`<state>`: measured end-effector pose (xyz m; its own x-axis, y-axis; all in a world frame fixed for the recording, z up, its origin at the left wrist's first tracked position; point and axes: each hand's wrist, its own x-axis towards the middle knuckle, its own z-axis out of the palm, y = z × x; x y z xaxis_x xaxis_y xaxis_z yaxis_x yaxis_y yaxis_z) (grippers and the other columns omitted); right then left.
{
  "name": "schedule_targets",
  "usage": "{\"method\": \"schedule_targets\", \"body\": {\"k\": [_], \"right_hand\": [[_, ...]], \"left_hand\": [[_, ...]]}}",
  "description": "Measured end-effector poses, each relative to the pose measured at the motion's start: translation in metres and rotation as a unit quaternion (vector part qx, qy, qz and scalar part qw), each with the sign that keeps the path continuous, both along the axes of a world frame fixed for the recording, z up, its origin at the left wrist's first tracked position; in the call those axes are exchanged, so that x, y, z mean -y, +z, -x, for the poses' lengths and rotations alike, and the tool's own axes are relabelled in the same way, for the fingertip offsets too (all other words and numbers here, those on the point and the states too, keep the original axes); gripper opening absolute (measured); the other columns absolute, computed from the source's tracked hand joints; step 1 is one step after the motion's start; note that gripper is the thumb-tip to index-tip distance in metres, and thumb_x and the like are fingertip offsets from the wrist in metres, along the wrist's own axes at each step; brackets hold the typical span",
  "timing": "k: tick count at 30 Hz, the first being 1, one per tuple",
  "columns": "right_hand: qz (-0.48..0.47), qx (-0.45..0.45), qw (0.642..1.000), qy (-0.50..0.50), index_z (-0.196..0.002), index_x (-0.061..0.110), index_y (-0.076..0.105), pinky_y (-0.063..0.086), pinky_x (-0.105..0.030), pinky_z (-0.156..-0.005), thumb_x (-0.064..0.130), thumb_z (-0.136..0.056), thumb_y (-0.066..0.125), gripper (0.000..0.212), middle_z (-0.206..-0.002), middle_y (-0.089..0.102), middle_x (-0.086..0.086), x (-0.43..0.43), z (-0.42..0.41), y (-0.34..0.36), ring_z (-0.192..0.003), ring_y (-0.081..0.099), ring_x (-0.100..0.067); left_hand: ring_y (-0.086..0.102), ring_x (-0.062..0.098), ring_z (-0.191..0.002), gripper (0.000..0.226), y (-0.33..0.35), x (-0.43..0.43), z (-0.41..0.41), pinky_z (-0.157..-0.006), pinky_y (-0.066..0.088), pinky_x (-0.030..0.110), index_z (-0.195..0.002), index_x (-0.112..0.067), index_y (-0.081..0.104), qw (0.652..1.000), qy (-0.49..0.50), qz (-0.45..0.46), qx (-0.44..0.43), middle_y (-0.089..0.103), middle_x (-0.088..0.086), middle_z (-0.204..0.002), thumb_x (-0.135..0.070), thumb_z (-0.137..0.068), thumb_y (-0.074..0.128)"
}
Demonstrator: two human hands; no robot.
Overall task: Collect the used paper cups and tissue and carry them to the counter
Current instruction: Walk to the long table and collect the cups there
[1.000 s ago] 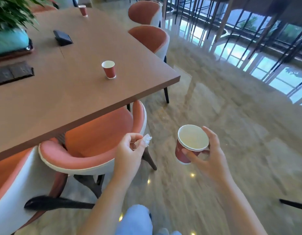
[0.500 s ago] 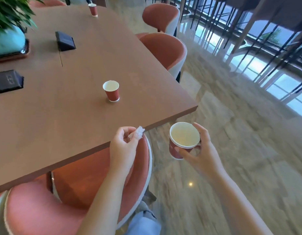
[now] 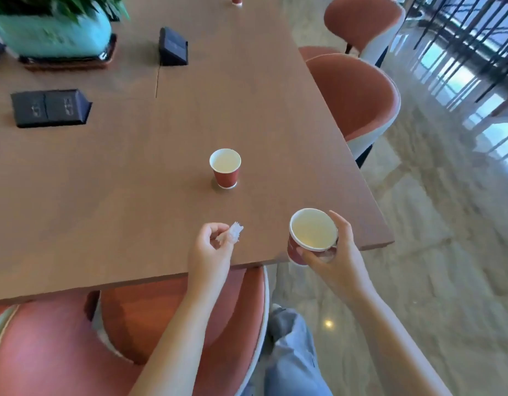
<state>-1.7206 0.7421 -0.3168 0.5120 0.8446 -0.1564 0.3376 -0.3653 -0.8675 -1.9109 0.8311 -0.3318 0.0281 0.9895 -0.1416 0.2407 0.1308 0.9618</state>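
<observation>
Your left hand [image 3: 209,254] pinches a crumpled tissue [image 3: 235,232] between thumb and fingertips, above the table's [image 3: 118,201] near edge. Your right hand [image 3: 337,260] grips a cup [image 3: 311,235], fingers curled round its wall, at the table's near right corner. A second cup [image 3: 225,168] stands upright on the table, beyond both hands, untouched. A third cup [image 3: 236,0] shows at the far end, partly out of frame.

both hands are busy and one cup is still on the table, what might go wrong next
1. The left hand pinches the tissue and the right hand holds a paper cup, so taking the standing cup may knock it over.
2. The tissue is pinched only at the fingertips and could drop.
</observation>
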Motion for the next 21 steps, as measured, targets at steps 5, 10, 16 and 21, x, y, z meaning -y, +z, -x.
{"method": "schedule_targets", "body": {"k": [5,10,16,21], "right_hand": [[0.041,0.004,0.995,0.088,-0.130,0.043,0.022,0.039,-0.027,-0.081,0.033,-0.066,0.078,0.086,-0.129,0.048,0.006,-0.059,-0.037,-0.027,-0.103,0.057,-0.012],[0.055,-0.025,0.986,0.154,-0.134,0.038,0.019,0.038,-0.009,-0.071,0.026,-0.070,0.076,0.087,-0.122,0.051,0.009,-0.109,-0.062,-0.044,-0.086,0.054,0.013],[0.022,-0.078,0.984,0.161,-0.137,0.030,0.023,0.030,0.010,-0.060,0.049,-0.058,0.071,0.095,-0.104,0.041,0.034,-0.140,-0.073,-0.047,-0.085,0.040,0.034],[0.035,-0.071,0.977,0.196,-0.136,0.032,0.024,0.031,0.008,-0.068,0.039,-0.063,0.077,0.091,-0.115,0.039,0.030,-0.154,-0.080,-0.058,-0.095,0.042,0.024]], "left_hand": [[0.055,-0.004,-0.064,0.020,-0.021,-0.034,-0.034,-0.058,0.041,0.010,-0.079,-0.029,0.055,0.997,0.071,-0.002,-0.035,0.061,-0.015,-0.072,-0.010,-0.086,0.057],[0.054,-0.006,-0.066,0.023,-0.055,-0.060,-0.064,-0.058,0.039,0.007,-0.076,-0.031,0.055,0.989,0.130,0.030,-0.062,0.059,-0.015,-0.073,-0.010,-0.085,0.060],[0.056,-0.003,-0.069,0.027,-0.087,-0.079,-0.082,-0.059,0.039,0.005,-0.074,-0.035,0.053,0.980,0.174,0.042,-0.090,0.060,-0.016,-0.074,-0.011,-0.085,0.062],[0.055,-0.011,-0.072,0.026,-0.097,-0.083,-0.086,-0.059,0.038,0.002,-0.077,-0.029,0.055,0.979,0.162,0.033,-0.116,0.060,-0.015,-0.076,-0.005,-0.085,0.061]]}}
